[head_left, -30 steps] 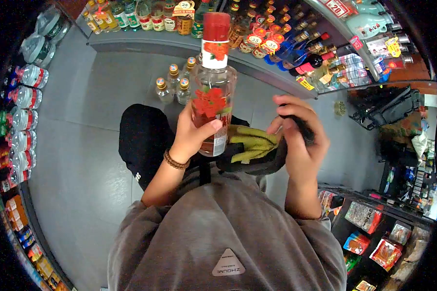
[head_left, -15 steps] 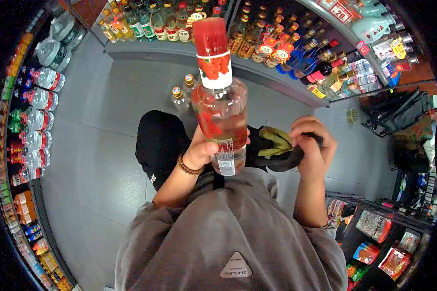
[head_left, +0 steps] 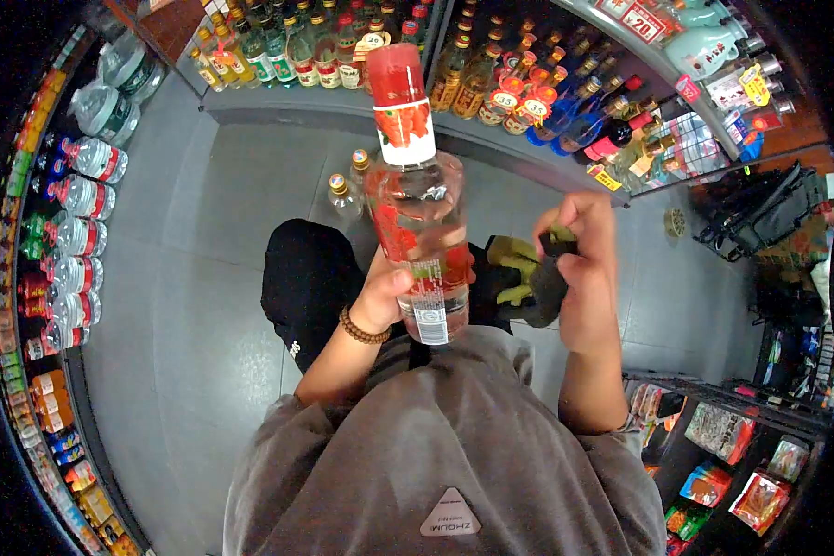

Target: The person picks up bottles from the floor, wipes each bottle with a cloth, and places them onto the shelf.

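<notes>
A large clear glass bottle [head_left: 422,199] with a red cap and red floral print stands upright in front of my chest. My left hand [head_left: 385,295], with a beaded bracelet at the wrist, is wrapped round its lower part. To the right of the bottle, my right hand [head_left: 587,255] pinches a dark grey and yellow-green cloth [head_left: 549,285]. The cloth is bunched up, and part of it hangs below my fingers over my dark trouser leg. Two small clear bottles [head_left: 345,196] with gold caps stand on the floor beyond my left knee.
A shelf [head_left: 324,102] of liquor bottles with price tags runs along the front. Packs of bottled water [head_left: 83,236] line the left side. At the lower right is a rack of packaged snacks [head_left: 718,431]. A folded black cart or chair [head_left: 760,218] stands at the right.
My right hand has turned and gathered the cloth up, so the spread cloth is now bunched in my fingers. The large bottle has stayed in my left hand, almost unmoved.
</notes>
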Demonstrator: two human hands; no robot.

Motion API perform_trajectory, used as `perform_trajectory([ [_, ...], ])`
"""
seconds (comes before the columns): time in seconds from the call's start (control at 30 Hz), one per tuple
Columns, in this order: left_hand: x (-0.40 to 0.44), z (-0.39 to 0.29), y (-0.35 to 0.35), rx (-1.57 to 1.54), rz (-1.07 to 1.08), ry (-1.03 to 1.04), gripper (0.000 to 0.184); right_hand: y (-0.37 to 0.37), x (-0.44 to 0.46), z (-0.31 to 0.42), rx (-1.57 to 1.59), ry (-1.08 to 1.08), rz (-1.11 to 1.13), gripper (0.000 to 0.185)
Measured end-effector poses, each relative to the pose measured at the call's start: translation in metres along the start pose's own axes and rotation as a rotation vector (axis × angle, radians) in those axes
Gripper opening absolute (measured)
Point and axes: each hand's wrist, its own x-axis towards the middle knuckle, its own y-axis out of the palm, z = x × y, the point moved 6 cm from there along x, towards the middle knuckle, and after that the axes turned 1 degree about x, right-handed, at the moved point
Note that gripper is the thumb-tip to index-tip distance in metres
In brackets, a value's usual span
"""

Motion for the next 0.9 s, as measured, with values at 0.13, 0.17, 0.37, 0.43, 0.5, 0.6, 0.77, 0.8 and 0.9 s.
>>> perform_trajectory([
  [0.13,0.004,-0.001,0.007,0.214,-0.035,0.062,0.086,0.010,0.003,0.018,-0.069,-0.194,0.014,0.019],
  [0.17,0.004,-0.003,0.009,0.236,-0.034,0.072,0.085,0.015,0.003,0.028,-0.171,-0.369,0.033,0.019],
  [0.37,0.004,-0.002,0.018,0.349,-0.051,0.078,0.077,0.039,-0.002,0.044,-0.448,-0.599,0.040,0.017],
  [0.43,0.002,0.001,0.013,0.359,-0.071,0.065,0.073,0.042,-0.004,0.042,-0.560,-0.637,0.032,0.017],
  [0.5,0.002,0.000,0.013,0.375,-0.045,0.054,0.073,0.041,-0.004,0.042,-0.566,-0.654,0.022,0.016],
  [0.6,0.002,0.006,0.014,0.333,-0.036,0.006,0.074,0.039,-0.001,0.041,-0.577,-0.654,-0.008,0.015],
  [0.77,-0.002,0.012,0.010,0.240,0.041,-0.088,0.087,0.006,0.023,0.024,-0.702,-0.670,-0.215,0.014],
  [0.8,-0.002,0.010,0.009,0.238,0.035,-0.088,0.087,-0.002,0.023,0.022,-0.719,-0.671,-0.257,0.012],
  [0.9,-0.005,0.014,0.015,0.032,0.101,-0.205,0.090,-0.007,0.019,0.019,-0.707,-0.552,-0.285,0.010],
])
